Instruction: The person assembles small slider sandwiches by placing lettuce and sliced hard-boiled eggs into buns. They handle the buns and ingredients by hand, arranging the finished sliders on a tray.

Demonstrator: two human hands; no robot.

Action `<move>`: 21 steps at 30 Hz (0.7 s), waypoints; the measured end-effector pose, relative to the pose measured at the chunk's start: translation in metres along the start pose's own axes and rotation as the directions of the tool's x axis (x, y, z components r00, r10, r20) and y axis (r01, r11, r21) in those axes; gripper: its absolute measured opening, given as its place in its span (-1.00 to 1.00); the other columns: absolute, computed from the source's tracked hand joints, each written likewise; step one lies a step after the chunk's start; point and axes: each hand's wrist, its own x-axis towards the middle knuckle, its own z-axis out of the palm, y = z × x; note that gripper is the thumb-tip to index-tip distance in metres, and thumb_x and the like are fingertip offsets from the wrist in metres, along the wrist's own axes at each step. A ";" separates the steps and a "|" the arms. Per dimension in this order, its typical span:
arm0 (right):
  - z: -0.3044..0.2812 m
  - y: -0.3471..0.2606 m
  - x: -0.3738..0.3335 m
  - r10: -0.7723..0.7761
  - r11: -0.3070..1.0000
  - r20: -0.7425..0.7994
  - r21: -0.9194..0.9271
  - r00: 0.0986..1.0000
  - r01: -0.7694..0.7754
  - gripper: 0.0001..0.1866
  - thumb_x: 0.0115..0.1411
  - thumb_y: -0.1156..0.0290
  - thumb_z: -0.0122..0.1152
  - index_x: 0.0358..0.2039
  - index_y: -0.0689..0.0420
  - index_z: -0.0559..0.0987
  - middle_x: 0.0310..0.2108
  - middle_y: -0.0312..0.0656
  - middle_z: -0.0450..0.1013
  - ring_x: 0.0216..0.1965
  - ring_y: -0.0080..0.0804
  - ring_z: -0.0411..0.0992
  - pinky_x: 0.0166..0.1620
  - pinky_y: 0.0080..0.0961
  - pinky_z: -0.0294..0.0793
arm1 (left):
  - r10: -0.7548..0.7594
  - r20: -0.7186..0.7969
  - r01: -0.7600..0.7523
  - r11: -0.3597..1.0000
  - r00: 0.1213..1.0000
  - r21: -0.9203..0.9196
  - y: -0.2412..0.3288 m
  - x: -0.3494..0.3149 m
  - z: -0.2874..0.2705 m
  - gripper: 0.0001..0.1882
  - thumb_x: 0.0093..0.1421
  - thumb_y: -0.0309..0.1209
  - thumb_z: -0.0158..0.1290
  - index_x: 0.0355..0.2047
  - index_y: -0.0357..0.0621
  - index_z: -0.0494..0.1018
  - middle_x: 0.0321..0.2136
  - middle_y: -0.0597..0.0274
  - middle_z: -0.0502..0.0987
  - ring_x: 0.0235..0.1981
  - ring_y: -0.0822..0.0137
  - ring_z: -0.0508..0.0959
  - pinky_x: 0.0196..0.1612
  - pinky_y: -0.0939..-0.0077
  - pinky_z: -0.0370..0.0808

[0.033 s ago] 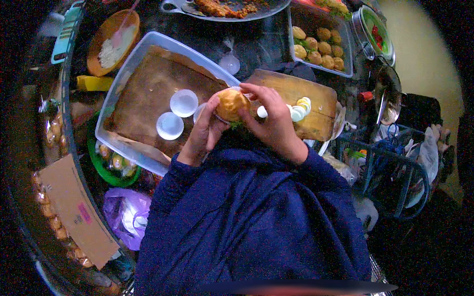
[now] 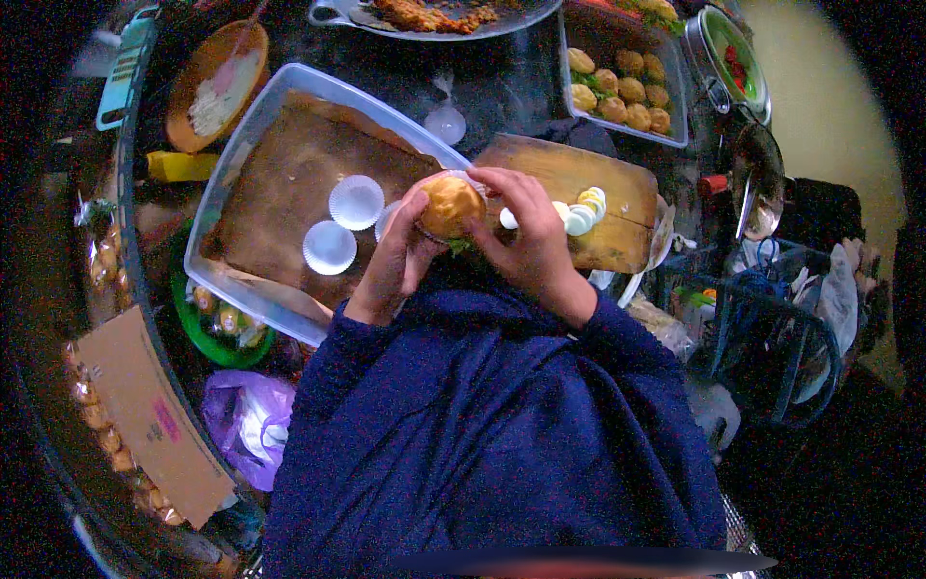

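Between my two hands is a round golden filled bun [image 2: 453, 206] with a bit of green leaf showing at its lower edge. A white paper cup shows around part of it. My left hand [image 2: 400, 246] grips the bun from the left, thumb on its side. My right hand [image 2: 526, 217] closes on its right side, fingertips at the cup's rim and the bun's edge. Just left, white paper cups [image 2: 356, 202] lie in a clear plastic tub [image 2: 205, 241] lined with brown paper. Sliced boiled egg [image 2: 584, 217] lies on a wooden board [image 2: 550, 164] behind my right hand.
Finished-looking buns [image 2: 632, 89] fill part of a second tub at the back right. A pan [image 2: 453, 29] of reddish-brown filling stands at the back. An orange bowl [image 2: 183, 116], green basin [image 2: 183, 314], purple bag [image 2: 217, 410] and cardboard [image 2: 145, 415] sit left; a dark basket [image 2: 762, 338] right.
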 end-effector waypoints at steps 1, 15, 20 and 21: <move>0.004 -0.001 -0.008 -0.024 0.998 -0.070 -0.060 0.997 0.020 -0.49 -0.05 0.49 0.35 -0.02 0.15 0.48 -0.12 -0.05 0.41 -0.09 -0.14 0.41 -0.05 -0.36 0.44 | 0.017 0.017 -0.017 1.000 1.000 0.012 -0.001 0.001 0.001 -0.45 0.26 -0.13 -0.04 0.14 -0.21 0.22 0.02 0.15 0.40 0.02 0.34 0.45 0.08 0.40 0.41; -0.045 0.050 -0.057 0.384 0.915 -0.271 -0.018 0.883 -0.404 -0.75 0.09 0.50 0.22 -0.17 0.17 0.55 -0.28 -0.14 0.46 -0.28 -0.35 0.46 -0.19 -0.49 0.43 | 0.102 -0.014 -0.081 0.858 0.995 0.507 -0.001 0.011 0.011 -0.29 -0.02 -0.40 0.30 0.11 -0.22 0.22 -0.19 0.23 0.49 -0.18 0.44 0.51 -0.06 0.53 0.47; -0.062 0.071 -0.081 0.428 0.862 -0.283 -0.159 0.859 -0.481 -0.81 0.07 0.51 0.24 -0.25 0.16 0.58 -0.35 -0.17 0.47 -0.32 -0.40 0.47 -0.23 -0.49 0.45 | 0.214 0.039 -0.186 0.727 0.976 0.661 -0.003 0.014 0.014 -0.23 -0.10 -0.49 0.34 0.11 -0.20 0.20 -0.21 0.23 0.50 -0.20 0.44 0.52 -0.09 0.54 0.48; -0.057 0.072 -0.083 0.386 0.879 -0.256 -0.190 0.886 -0.438 -0.81 0.06 0.52 0.24 -0.25 0.16 0.58 -0.34 -0.16 0.46 -0.33 -0.39 0.47 -0.23 -0.47 0.46 | 0.207 0.031 -0.176 0.729 0.978 0.661 -0.004 0.015 0.015 -0.24 -0.09 -0.48 0.33 0.11 -0.20 0.20 -0.21 0.23 0.50 -0.20 0.44 0.52 -0.09 0.55 0.48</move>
